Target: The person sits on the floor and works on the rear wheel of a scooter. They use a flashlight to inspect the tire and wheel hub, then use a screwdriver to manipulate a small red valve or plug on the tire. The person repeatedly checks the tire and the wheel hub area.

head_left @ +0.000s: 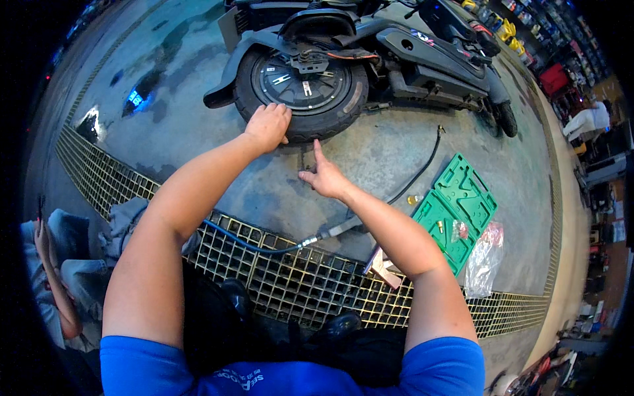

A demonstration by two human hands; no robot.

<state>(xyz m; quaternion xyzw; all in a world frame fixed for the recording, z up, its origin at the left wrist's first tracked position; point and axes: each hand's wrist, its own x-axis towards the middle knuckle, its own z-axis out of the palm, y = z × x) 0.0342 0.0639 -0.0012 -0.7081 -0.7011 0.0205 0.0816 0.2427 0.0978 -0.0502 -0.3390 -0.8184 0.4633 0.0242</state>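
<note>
A dark electric scooter (422,56) lies on its side on the concrete, its black tire (333,122) and hub wheel (284,78) nearest me. My left hand (267,127) is on the tire's near edge, fingers curled over the rubber. Just right of it, my right hand (325,173) has its index finger stretched up to the tire's near edge. Its thumb sticks out to the side and the other fingers are folded. Nothing shows in that hand. Whether the fingertip touches the rubber I cannot tell.
A black hose (422,170) and blue hose (254,249) meet at a grey fitting (340,228) by my right forearm. An open green tool case (465,188) and clear plastic bag (485,261) lie right. Floor grating (271,280) runs before me. Another person (56,264) is at left.
</note>
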